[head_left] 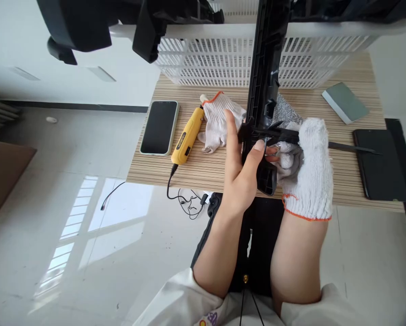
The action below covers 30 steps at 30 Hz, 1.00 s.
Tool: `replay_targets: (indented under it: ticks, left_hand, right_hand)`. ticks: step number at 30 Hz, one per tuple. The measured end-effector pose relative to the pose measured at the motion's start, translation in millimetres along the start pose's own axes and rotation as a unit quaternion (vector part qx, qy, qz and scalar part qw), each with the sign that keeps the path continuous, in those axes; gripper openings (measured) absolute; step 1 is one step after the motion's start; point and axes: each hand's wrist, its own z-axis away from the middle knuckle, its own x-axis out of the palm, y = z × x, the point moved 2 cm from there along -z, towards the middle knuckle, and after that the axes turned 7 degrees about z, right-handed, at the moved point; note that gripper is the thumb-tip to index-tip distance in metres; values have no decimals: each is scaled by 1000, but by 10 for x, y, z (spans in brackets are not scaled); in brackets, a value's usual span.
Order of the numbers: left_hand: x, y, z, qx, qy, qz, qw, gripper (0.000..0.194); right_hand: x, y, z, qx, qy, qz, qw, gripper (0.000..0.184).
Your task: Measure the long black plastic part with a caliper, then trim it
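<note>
In front of the white slatted plastic basket point(196, 31), the long black ribbed plastic part point(262, 90) is clamped by the bare left hand point(243, 183), and a slender dark strip point(345, 147) by the white-gloved right hand point(314, 167); steady bracing, bare fingertips held clear, seems advisable.

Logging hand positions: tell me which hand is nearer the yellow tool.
Left. The left hand is right of the yellow tool; the gloved right hand, farther right.

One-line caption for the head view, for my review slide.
Bare left hand and gloved right hand at a long black plastic part, yellow corded tool nearby.
</note>
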Motion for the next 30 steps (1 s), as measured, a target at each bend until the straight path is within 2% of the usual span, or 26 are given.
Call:
replay_targets:
  ticks: [4,8,15,18,23,28,30]
  left_hand:
    - [3,36,25,-3,-11,13,1000,84]
    - [17,44,27,-16,-45,32,998,73]
    - [-24,-68,-56,37,-85,-46,995,74]
    - [-61,-133,-72,17,-45,-55,997,77]
    - [-123,-177,-75,-24,28,-57,998,57]
    - [-171,-170,-71,-21,19,-87,996,56]
    - [-178,-168,-63,-22,16,-92,995,59]
  right_hand:
    - [-49,-22,-8,-44,31,43,998,30]
    - [-119,-21,-56,-61,33,82,994,26]
    - [-204,-62,-76,-131,62,107,984,20]
    - [-221,-53,-91,-146,70,120,980,21]
    - [-155,-38,-77,-140,57,130,980,23]
    - [-100,-55,-10,-144,-4,154,978,17]
    - [-129,-62,-7,-155,-10,169,973,15]
